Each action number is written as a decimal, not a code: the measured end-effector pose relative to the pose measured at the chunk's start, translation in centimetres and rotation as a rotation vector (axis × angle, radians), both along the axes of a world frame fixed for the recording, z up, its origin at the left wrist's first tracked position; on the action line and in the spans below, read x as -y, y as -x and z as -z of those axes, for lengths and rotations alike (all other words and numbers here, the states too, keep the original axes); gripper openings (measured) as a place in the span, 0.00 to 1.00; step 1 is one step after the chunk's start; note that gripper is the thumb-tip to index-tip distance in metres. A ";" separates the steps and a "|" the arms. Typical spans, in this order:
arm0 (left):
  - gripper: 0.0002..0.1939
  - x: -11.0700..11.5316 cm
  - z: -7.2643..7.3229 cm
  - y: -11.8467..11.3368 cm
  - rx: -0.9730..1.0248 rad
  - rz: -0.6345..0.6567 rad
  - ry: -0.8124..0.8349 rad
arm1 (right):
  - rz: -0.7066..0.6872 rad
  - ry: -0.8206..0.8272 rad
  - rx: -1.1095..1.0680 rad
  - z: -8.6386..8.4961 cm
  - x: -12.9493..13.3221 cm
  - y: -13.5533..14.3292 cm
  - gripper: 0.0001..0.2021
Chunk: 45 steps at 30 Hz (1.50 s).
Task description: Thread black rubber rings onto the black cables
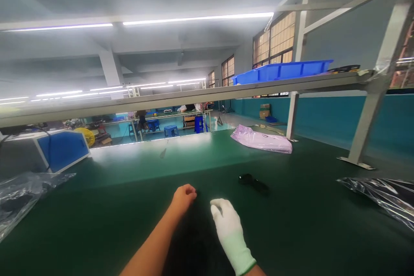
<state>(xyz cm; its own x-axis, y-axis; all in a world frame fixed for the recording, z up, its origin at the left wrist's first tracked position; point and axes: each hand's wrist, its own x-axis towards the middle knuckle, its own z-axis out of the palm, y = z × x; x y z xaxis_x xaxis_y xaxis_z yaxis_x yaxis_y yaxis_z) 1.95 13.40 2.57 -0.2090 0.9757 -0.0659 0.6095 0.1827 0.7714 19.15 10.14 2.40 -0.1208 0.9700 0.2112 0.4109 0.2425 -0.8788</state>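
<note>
My left hand (184, 196) is bare and hovers low over the dark green table (129, 207), its fingers curled together with a small dark bit showing at the fingertips, too small to name. To its right, my right hand (226, 220) wears a white glove with a mint cuff; thumb and fingers bend toward each other with a gap between them and nothing visible in it. The two hands are apart. A black object (254, 183), its details blurred, lies on the table beyond my right hand.
A pink plastic bag (261, 139) lies farther back. Clear plastic bags sit at left (22, 194) and right (384, 196). A blue and white box (63, 151) stands at left. Overhead, a shelf (181, 96) holds a blue tray (284, 71); its post (365, 125) stands at right.
</note>
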 end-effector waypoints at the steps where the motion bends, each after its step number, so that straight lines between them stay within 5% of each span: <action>1: 0.12 0.9 -0.2 -0.2 0.058 0.015 -0.016 | -0.022 0.032 -0.063 0.1 -0.1 0.2 0.13; 6: 0.02 5.5 -0.6 -2.0 0.332 0.006 -0.108 | -0.162 0.229 -0.336 0.8 -0.2 1.6 0.14; 12: 0.07 7.5 -1.4 -1.7 0.517 -0.178 -0.195 | -0.215 0.367 -0.628 1.0 0.7 2.4 0.19; 24: 0.07 7.1 0.4 0.9 0.186 -0.385 -0.174 | 0.026 0.355 -0.842 1.6 0.4 1.9 0.17; 30: 0.05 8.0 -0.5 3.9 -0.016 -0.266 -0.074 | 0.012 0.343 -0.775 0.6 0.7 1.3 0.15; 34: 0.07 9.1 -2.4 2.3 -0.096 -0.226 -0.167 | -0.052 0.357 -0.690 0.1 1.2 2.1 0.14; 40: 0.09 9.3 -3.7 -2.3 0.041 0.027 -0.333 | -0.133 0.357 -0.571 0.0 1.7 2.6 0.11; 45: 0.14 8.9 -3.3 -0.2 0.196 -0.062 -0.314 | -0.124 0.356 -0.534 0.1 1.6 2.2 0.12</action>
<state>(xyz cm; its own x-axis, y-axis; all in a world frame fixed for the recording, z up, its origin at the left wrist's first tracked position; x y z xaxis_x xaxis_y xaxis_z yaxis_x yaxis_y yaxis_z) 2.18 4.49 5.85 -0.2814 0.9406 0.1901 0.4401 -0.0495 0.8966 16.95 8.55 2.33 -0.2039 0.9772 -0.0588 -0.1168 -0.0839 -0.9896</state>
